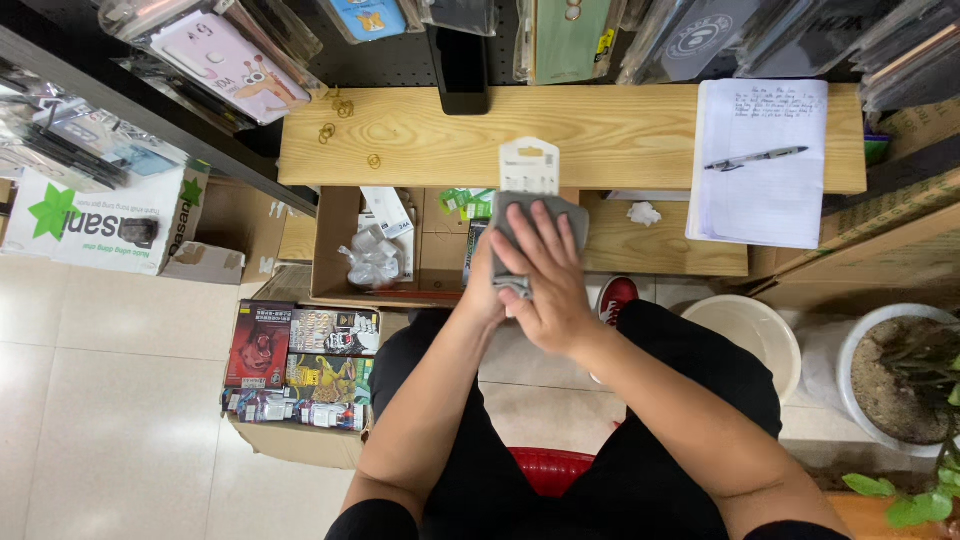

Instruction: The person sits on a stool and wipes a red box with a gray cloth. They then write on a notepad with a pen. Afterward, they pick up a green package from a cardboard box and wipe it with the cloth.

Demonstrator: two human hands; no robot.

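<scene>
Pale floor tiles below me, a wooden shelf ahead, my two hands meeting over a packaged item.

Nearest, I see a red stool [548, 470] under my legs, with a box of colourful packets [300, 372] on the floor to my left. My right hand [545, 278] lies flat, fingers spread, pressing a grey cloth [512, 232] onto a packaged item [529, 166]; my left hand [482, 290] sits beneath, clamped on the package, though its fingers are mostly hidden. The package's white hang tab pokes up past the cloth, over the edge of the wooden shelf [420, 135]. Beyond lie an open cardboard box [335, 240], a notebook [762, 165] with a pen [755, 158], and hanging phone cases [235, 62].
</scene>
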